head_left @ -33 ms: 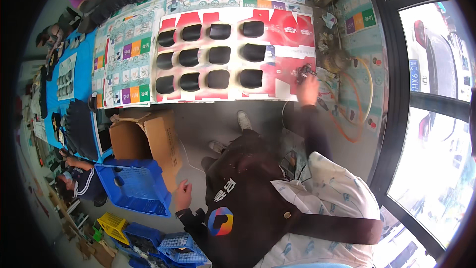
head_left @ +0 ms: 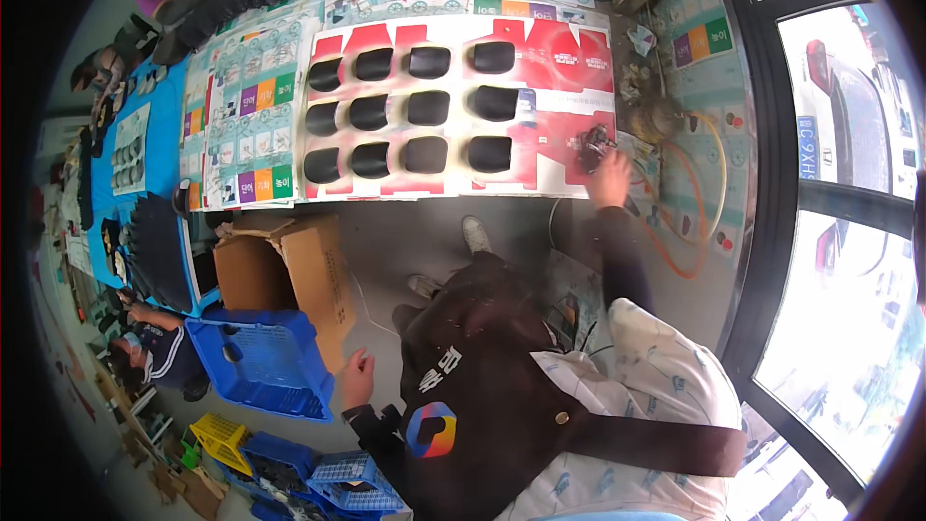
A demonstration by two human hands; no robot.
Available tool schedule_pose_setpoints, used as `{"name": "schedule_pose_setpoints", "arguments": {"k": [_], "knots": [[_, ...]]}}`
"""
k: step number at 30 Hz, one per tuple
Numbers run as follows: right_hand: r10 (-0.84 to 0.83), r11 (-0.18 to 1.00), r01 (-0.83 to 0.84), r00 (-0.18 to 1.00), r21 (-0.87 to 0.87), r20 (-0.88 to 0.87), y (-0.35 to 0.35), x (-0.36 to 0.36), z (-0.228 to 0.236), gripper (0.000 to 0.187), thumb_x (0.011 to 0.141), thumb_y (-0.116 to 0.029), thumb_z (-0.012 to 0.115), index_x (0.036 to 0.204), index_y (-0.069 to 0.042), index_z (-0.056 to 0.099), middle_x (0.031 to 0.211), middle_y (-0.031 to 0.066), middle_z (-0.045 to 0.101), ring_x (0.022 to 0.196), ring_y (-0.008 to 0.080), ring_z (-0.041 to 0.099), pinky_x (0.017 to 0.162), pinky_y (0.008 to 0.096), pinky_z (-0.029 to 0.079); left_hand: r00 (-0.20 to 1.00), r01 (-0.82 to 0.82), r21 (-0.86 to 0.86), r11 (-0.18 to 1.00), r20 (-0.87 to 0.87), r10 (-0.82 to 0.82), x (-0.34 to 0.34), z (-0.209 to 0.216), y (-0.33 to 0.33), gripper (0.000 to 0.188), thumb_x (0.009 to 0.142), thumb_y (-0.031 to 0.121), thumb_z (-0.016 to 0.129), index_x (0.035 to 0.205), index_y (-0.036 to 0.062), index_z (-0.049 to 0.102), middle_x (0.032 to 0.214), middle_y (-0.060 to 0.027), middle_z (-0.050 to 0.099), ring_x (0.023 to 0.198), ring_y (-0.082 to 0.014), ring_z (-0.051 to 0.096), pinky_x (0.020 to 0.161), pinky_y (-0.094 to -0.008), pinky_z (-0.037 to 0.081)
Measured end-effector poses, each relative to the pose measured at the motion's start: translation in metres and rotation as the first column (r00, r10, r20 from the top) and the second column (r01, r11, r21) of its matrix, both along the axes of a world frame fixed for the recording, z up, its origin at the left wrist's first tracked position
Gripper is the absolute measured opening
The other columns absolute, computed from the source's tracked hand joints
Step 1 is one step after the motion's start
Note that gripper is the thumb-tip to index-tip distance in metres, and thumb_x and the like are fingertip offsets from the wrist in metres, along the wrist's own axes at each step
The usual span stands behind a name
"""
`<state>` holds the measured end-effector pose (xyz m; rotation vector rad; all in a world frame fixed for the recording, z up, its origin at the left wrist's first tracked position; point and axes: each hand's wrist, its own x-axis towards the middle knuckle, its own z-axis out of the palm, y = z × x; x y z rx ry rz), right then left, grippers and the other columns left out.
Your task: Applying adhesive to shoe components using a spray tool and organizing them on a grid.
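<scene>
My right hand point(head_left: 610, 180) is at the near right corner of a red-and-white board point(head_left: 569, 159), fingers wrapped round a small dark metal spray gun point(head_left: 596, 143). The tool is small and partly covered by the fingers. On the board lie several black curved pads point(head_left: 490, 153) in three rows, with a wider gap before the rightmost column. Red and pale spray marks surround them. My left hand point(head_left: 356, 378) hangs low beside a blue crate point(head_left: 260, 362), holding nothing, its fingers loosely bent and apart.
An orange hose point(head_left: 675, 265) loops down right of the table, beside a dusty clutter of items. Below the table's near edge stands an open cardboard box point(head_left: 289, 270). Co-workers sit at the far left around a blue table point(head_left: 164, 150). A glass door frame point(head_left: 772, 193) borders the right.
My right hand has shifted slightly right and toward me, with the forearm following. The left hand and the black pads have stayed in place.
</scene>
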<state>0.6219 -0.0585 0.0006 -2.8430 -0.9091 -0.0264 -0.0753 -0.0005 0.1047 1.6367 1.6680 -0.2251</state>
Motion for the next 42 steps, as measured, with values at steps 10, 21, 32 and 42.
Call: {"name": "schedule_pose_setpoints", "arguments": {"k": [10,21,32,42], "knots": [[0.222,0.947,-0.235,0.971,-0.218,-0.085,-0.028,0.038,-0.015,0.067,0.078,-0.004,0.069,0.141,-0.005,0.047,0.135,0.0179,0.052,0.123,0.0413,0.054,0.096,0.0473,0.055,0.993,0.095,-0.006,0.995,0.076,-0.094,0.071,0.0,0.065,0.042,0.096,0.034,0.071,0.128,0.0072,0.067,0.102,-0.0196,0.075,0.094,-0.0356,0.073,0.081,-0.0445,0.056],[0.127,0.931,0.057,0.876,0.361,-0.466,0.018,0.026,0.064,0.048,0.084,-0.011,0.064,0.132,-0.005,0.061,0.101,0.0225,0.073,0.089,0.0396,0.071,0.077,0.0454,0.055,0.992,0.124,0.08,0.989,0.008,-0.125,0.052,0.018,0.079,0.044,0.096,0.037,0.07,0.128,0.0063,0.067,0.1,-0.019,0.075,0.093,-0.0341,0.073,0.082,-0.0425,0.056],[0.433,0.895,-0.06,0.347,0.441,-0.832,0.155,-0.202,0.214,0.049,0.081,0.001,0.058,0.129,-0.005,0.062,0.094,0.0091,0.072,0.081,0.0189,0.068,0.072,0.0327,0.052,0.986,0.147,-0.004,0.989,0.086,-0.146,-0.028,-0.03,0.128,0.046,0.095,0.037,0.07,0.129,0.0067,0.066,0.102,-0.0192,0.075,0.096,-0.0361,0.073,0.083,-0.045,0.056],[0.646,0.748,-0.611,0.585,0.257,-0.49,0.251,-0.328,0.204,0.029,0.084,-0.021,0.071,0.109,-0.007,0.071,0.093,0.0213,0.072,0.088,0.041,0.072,0.077,0.0488,0.055,0.923,0.221,0.105,0.97,0.299,-0.243,-0.069,-0.031,0.21,0.042,0.098,0.033,0.068,0.131,0.0072,0.066,0.106,-0.0209,0.075,0.1,-0.037,0.072,0.085,-0.0441,0.057]]}}
